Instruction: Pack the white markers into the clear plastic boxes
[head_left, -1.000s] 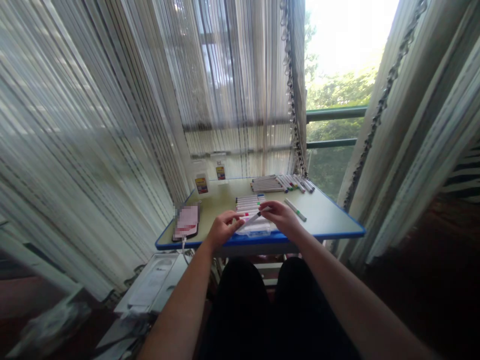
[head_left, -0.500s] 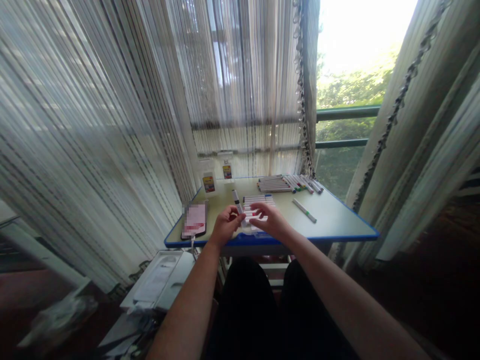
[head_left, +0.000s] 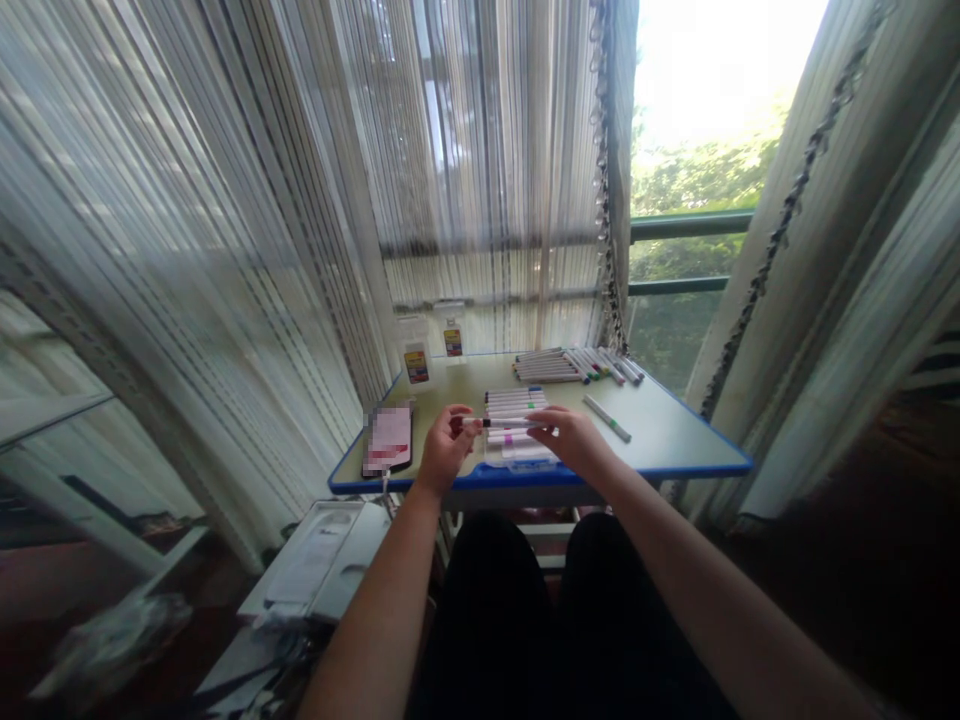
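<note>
A white marker with a black band lies level between my two hands. My left hand pinches its left end, and my right hand grips its right end. Beneath it, a row of white markers fills a clear plastic case at the table's front edge. Purple and green bands show on some of them. Off to the right of my right hand rests a single marker with a green band.
More markers lie in a loose group at the back. Two clear packages with labels stand back left. A phone with a cable is at the left edge. The table has a blue rim; an open white box sits below left.
The marker has turned from upright in my left hand to level. My right hand, open before, has closed on its right end.
</note>
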